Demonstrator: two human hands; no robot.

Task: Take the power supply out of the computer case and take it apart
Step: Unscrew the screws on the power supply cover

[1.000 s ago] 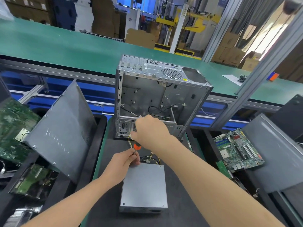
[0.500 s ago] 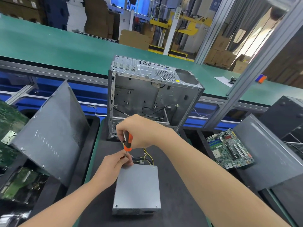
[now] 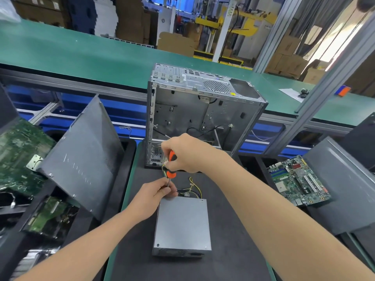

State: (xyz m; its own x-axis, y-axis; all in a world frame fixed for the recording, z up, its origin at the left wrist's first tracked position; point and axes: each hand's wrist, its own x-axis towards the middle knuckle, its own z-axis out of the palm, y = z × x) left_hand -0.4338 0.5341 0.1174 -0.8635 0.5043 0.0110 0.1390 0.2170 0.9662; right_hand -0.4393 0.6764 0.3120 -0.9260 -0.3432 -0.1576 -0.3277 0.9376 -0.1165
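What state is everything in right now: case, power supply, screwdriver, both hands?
computer case: upright, side open
power supply: out of the case, flat on the black mat, cover on
screwdriver: near upright, shaft pointing down at the supply's far left corner
right hand: grips the screwdriver handle
left hand: pinches the screwdriver shaft
side panel: off, leaning at left
motherboard: loose, lying at right
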